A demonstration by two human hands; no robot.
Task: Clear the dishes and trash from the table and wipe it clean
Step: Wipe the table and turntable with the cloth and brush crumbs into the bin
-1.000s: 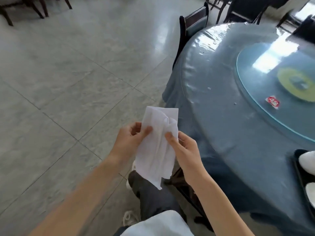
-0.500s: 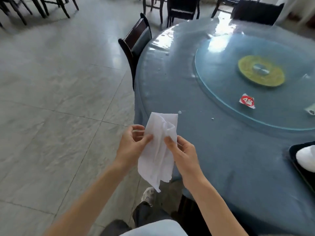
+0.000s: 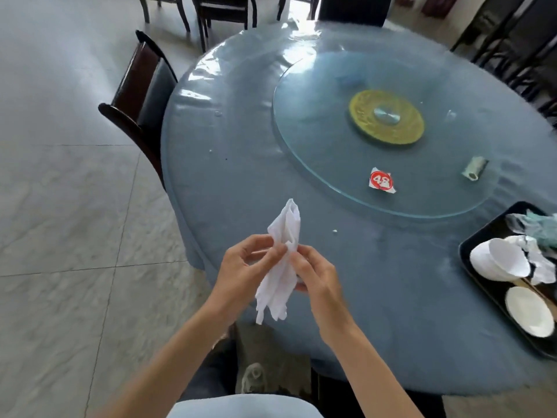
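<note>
Both hands meet over the near-left edge of the bench (image 3: 241, 182), which is round and covered with a blue cloth under clear plastic. Left hand (image 3: 244, 268) pinches a white cloth (image 3: 281, 276) between thumb and curled fingers, and the right hand (image 3: 316, 274) pinches the same cloth from the other side, so it hangs bunched and upright between them, one end pointing up and the other end hanging down below the palms. A glass turntable (image 3: 316, 140) lies on the middle of the bench with a yellow disc (image 3: 386, 117) at its centre. On the near part of the glass lies a torn wrapper with a red circle (image 3: 381, 180), and near the right rim of the glass lies a small rolled object (image 3: 474, 168), maybe a paper roll, though it is too blurred to be sure. At the right edge of the bench sits a black tray (image 3: 482, 233) which holds white bowls (image 3: 498, 260), a white plate (image 3: 529, 312) and crumpled trash (image 3: 539, 226). A few small crumbs (image 3: 334, 231) lie on the cloth between the hands and the glass. A dark chair (image 3: 141, 95) stands just beside the left edge of the bench.
</note>
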